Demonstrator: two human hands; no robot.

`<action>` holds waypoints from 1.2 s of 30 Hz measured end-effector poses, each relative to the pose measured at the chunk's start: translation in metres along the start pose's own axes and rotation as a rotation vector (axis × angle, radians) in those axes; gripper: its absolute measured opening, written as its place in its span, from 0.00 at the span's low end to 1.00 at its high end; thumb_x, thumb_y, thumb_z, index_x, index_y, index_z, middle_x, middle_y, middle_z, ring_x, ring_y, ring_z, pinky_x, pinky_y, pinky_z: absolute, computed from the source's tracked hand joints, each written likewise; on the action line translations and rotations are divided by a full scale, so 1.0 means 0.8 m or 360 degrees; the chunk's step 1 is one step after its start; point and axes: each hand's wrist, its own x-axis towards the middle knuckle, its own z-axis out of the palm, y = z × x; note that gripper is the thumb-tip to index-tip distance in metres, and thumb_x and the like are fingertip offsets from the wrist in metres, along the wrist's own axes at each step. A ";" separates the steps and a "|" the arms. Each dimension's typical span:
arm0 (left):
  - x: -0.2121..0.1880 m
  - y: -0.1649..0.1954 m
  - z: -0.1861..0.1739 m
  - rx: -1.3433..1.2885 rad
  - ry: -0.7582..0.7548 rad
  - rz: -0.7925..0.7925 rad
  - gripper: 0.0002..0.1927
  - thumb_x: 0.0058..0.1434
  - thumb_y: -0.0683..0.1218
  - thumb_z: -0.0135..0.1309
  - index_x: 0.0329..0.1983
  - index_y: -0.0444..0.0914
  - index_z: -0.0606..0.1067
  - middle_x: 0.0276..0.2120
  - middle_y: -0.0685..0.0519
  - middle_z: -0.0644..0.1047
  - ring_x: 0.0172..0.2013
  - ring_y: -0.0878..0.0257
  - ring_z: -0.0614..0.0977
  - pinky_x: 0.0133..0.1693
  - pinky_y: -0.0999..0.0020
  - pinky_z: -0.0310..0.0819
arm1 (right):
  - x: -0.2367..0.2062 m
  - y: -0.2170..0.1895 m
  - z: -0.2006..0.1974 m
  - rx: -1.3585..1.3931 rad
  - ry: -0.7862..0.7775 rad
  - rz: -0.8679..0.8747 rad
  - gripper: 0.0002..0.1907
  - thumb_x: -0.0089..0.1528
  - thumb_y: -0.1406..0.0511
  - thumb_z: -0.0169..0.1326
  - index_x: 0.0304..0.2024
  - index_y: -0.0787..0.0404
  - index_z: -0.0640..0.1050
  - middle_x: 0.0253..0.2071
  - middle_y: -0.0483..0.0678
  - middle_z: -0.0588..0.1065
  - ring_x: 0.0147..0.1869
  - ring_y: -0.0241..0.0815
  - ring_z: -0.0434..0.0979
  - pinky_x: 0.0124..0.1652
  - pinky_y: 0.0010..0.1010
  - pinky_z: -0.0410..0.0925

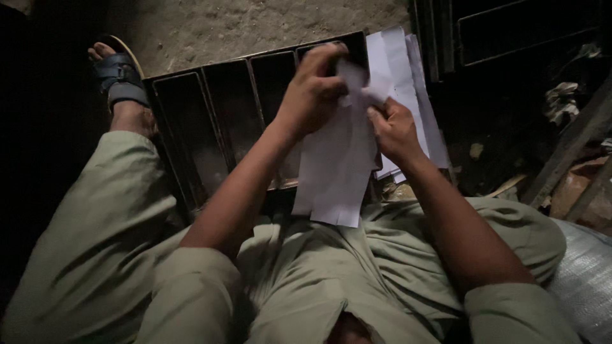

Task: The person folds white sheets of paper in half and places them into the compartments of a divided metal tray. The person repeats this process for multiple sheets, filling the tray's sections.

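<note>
Both my hands hold a hanging bunch of white paper strips [335,172] by its top end. My left hand [312,89] grips the top from the left with curled fingers. My right hand [392,130] pinches the same top edge from the right. The strips dangle down over my lap in green clothing. Below the hands stands a dark metal tray with several long compartments [217,121], which look empty. A stack of white paper sheets [405,70] lies on the tray's right end, partly hidden by my hands.
My left foot in a dark sandal [118,76] rests on the rough concrete floor [255,25] at upper left. Dark metal frames [510,32] stand at upper right. Scraps and wooden pieces [574,146] lie at right, next to a pale woven sack [583,280].
</note>
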 end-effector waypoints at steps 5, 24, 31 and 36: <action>0.013 0.023 0.000 0.0016 -0.0140 -0.0249 0.15 0.61 0.38 0.55 0.52 0.43 0.73 0.53 0.51 0.80 0.56 0.54 0.82 0.54 0.60 0.81 | -0.002 -0.009 -0.006 0.0112 -0.0037 0.0025 0.21 0.74 0.62 0.42 0.65 0.65 0.73 0.46 0.52 0.78 0.46 0.44 0.78 0.45 0.37 0.72; 0.066 -0.107 0.033 0.1125 -0.0147 -0.0066 0.11 0.52 0.39 0.55 0.39 0.41 0.75 0.37 0.47 0.77 0.40 0.48 0.80 0.39 0.52 0.77 | -0.085 -0.078 -0.009 -0.1554 -0.0998 0.0235 0.44 0.63 0.64 0.54 0.76 0.46 0.48 0.31 0.58 0.78 0.33 0.55 0.78 0.37 0.48 0.72; -0.084 0.029 -0.030 0.0953 -0.0481 0.0525 0.22 0.48 0.47 0.56 0.48 0.39 0.76 0.52 0.37 0.75 0.61 0.41 0.71 0.62 0.35 0.54 | -0.102 -0.080 -0.037 -0.1256 -0.1034 0.0451 0.57 0.49 0.79 0.50 0.77 0.31 0.56 0.37 0.51 0.79 0.35 0.47 0.81 0.39 0.42 0.73; -0.155 0.060 -0.011 0.0288 -0.0720 0.0263 0.11 0.51 0.47 0.58 0.35 0.37 0.79 0.45 0.40 0.75 0.63 0.42 0.69 0.71 0.37 0.43 | -0.092 -0.013 -0.004 -0.1189 -0.0989 0.0064 0.28 0.60 0.68 0.51 0.63 0.42 0.73 0.38 0.55 0.81 0.38 0.53 0.81 0.40 0.43 0.74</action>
